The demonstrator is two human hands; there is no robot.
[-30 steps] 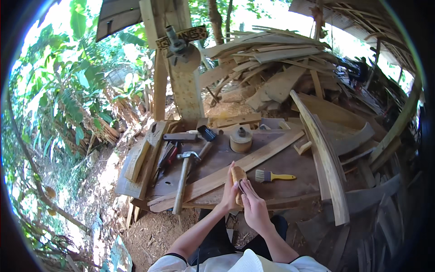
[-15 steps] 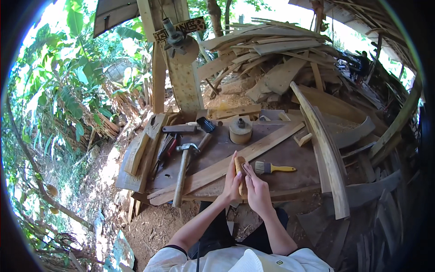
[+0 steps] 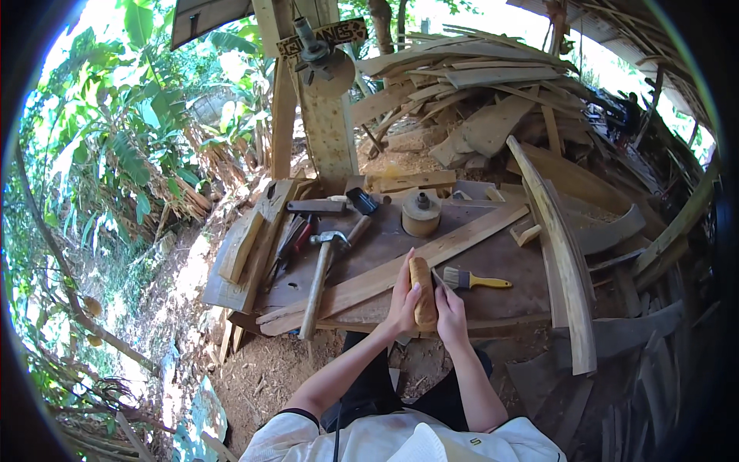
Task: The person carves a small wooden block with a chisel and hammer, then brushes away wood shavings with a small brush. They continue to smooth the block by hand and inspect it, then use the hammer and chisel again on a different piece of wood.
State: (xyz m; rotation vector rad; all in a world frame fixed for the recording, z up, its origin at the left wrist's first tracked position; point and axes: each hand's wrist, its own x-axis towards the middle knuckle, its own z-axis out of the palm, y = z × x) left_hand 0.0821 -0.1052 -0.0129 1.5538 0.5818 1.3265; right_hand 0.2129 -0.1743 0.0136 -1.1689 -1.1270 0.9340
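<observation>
An oblong, rounded piece of light brown wood stands lengthwise between my hands, above the near edge of the workbench. My left hand is closed on its left side, thumb across the face. On the other side, my right hand lies close along the wood with its fingers together. A thin dark edge shows by those fingers; what it belongs to is hidden. Just beyond my right fingertips lies a paintbrush with a yellow handle. Behind the wood, a long plank crosses the bench diagonally.
To the left on the workbench lie a claw hammer, red-handled pliers and a dark-headed tool. A round wooden block stands at the back. A long curved timber leans at right, before a wood pile.
My right hand has slid off the top of the wooden piece to its right side, uncovering more of its face. The whole view has shifted slightly.
</observation>
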